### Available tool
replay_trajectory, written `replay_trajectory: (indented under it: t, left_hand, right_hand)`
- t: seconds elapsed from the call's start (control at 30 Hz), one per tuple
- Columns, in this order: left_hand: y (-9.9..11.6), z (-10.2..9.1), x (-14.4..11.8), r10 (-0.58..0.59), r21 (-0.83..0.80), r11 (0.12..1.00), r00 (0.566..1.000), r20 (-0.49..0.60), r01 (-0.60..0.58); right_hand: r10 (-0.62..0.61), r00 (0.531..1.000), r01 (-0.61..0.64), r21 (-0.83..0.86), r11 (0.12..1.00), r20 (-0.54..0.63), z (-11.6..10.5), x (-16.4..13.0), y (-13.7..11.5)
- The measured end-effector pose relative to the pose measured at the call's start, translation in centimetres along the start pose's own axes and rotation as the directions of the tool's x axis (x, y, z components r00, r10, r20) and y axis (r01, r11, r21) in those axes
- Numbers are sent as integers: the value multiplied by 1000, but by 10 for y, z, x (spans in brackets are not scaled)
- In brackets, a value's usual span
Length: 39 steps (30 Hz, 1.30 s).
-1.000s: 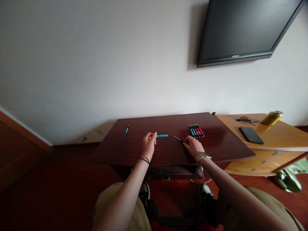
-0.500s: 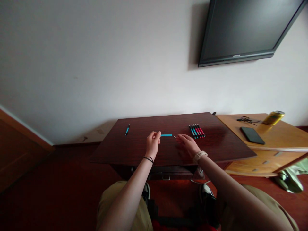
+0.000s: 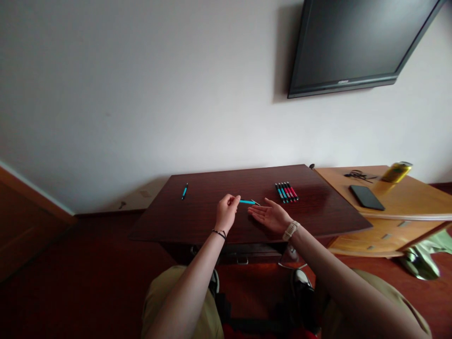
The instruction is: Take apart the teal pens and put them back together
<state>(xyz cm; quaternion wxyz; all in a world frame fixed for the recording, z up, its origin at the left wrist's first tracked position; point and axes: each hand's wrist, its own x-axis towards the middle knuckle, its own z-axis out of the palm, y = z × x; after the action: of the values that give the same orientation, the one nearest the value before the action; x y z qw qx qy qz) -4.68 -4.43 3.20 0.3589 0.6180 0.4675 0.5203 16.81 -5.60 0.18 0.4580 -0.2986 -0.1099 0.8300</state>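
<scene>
My left hand (image 3: 227, 212) pinches a blue pen (image 3: 247, 202) by its left end, above the dark table. The pen lies roughly level and points right. At its right end a thin, light-coloured piece sticks out, too small to make out clearly. My right hand (image 3: 271, 216) is open beside that end, palm turned up and fingers stretched toward the pen. I cannot tell whether its thumb or fingers touch the thin piece. To the right, a row of several blue and red pens (image 3: 286, 192) lies side by side. Another blue pen (image 3: 184, 191) rests alone on the left.
The dark wooden table (image 3: 205, 221) stands against the wall. On the lighter cabinet (image 3: 406, 200) at right are a black phone (image 3: 366, 197), a coiled black cable (image 3: 359, 175) and a yellow can (image 3: 397, 172). A television (image 3: 356, 42) hangs above.
My right hand has opened from a pinch and turned palm up, moving slightly left and lower. The pen in my left hand now tilts slightly down to the right.
</scene>
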Motion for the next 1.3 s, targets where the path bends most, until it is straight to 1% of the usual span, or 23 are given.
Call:
replay_trajectory:
  t: [0.13, 0.33, 0.47, 0.7, 1.0, 1.1, 1.2, 1.3]
  left_hand:
    - [-4, 3, 1, 4, 64, 998, 1000, 29, -5]
    - [-7, 7, 3, 3, 118, 993, 1000, 25, -6]
    - [-7, 8, 3, 0, 134, 991, 1000, 23, -3]
    - [-7, 5, 2, 13, 183, 983, 1000, 19, -16]
    - [-7, 0, 0, -6, 212, 977, 1000, 3, 5]
    - [-8, -1, 0, -4, 216, 976, 1000, -4, 5]
    - [-8, -2, 0, 2, 214, 977, 1000, -14, 1]
    - [-11, -5, -1, 5, 221, 975, 1000, -18, -1]
  right_hand:
    - [-2, 1000, 2, 1, 1000, -1, -3, 1, -1]
    - [-9, 1000, 9, 19, 1000, 7, -5, 1, -3]
    - [-18, 1000, 18, 26, 999, -8, -6, 0, -3]
    - [-24, 999, 25, 42, 999, -22, -7, 0, -4]
    - [-20, 998, 24, 62, 998, -63, -2, 0, -1]
    - [-37, 998, 39, 40, 998, -43, -4, 2, 0]
    - [-44, 999, 44, -28, 999, 11, -7, 4, -1]
    - [-53, 998, 55, -78, 995, 25, -8, 6, -1]
